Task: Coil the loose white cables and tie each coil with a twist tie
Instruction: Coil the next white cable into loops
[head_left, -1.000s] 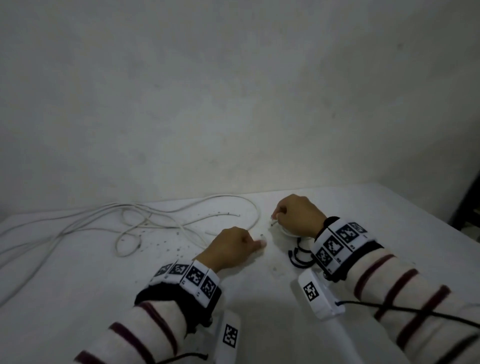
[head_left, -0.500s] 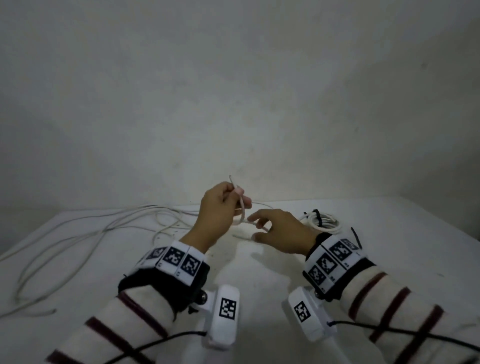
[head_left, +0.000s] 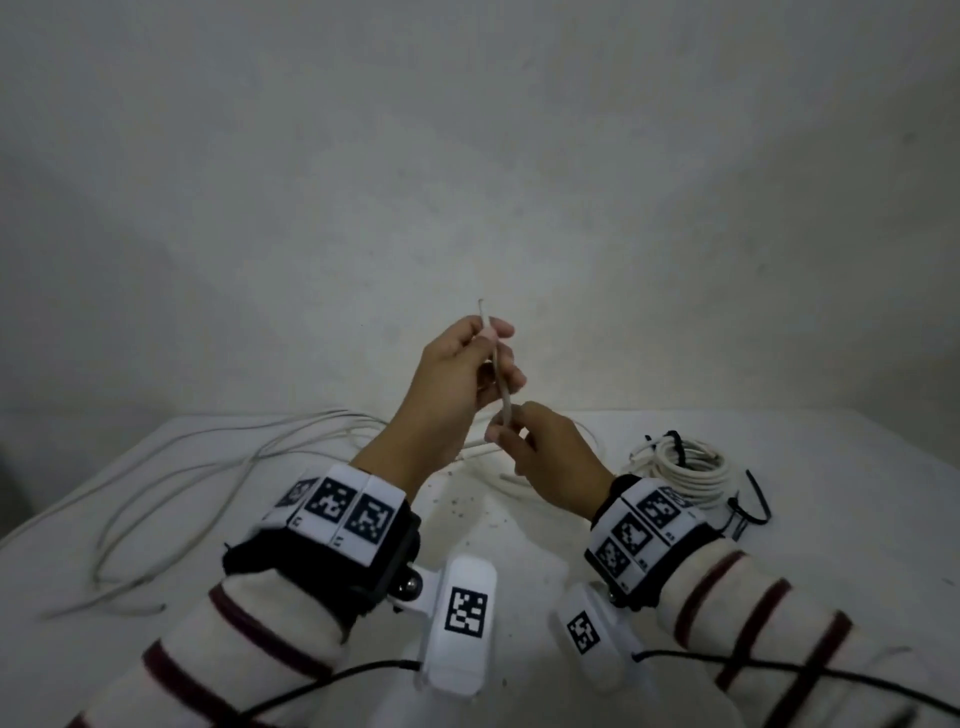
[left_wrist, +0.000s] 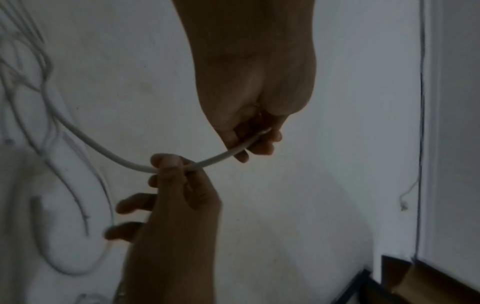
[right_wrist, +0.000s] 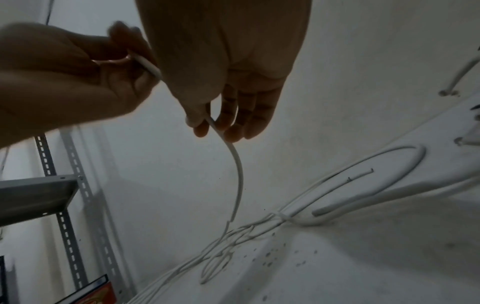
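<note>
Left hand (head_left: 457, 374) raised mid-frame, grip pinching white cable (head_left: 500, 379) near its end, right hand (head_left: 550, 457) pinching it just below, tied coil (head_left: 685, 467) on desk (head_left: 831, 493) at right, loose cables (head_left: 171, 467) at left.

Cream sleeves (head_left: 249, 618) with maroon stripes, black wristbands (head_left: 332, 561) bearing square-coded tags, white wrist cameras (head_left: 460, 618)

1. Left hand (head_left: 457, 379) raised above the table, fingers curled, pinching the white cable (head_left: 500, 382) near its free end; forearm runs in from 7 o'clock.
2. Right hand (head_left: 550, 457) lower, at 5 o'clock of the left, thumb and forefinger pinching the same cable; other fingers loosely bent.
3. The hands are close together, nearly touching.
4. Both wrists wear black bands with white marker tags; striped sleeves on both forearms.
</note>
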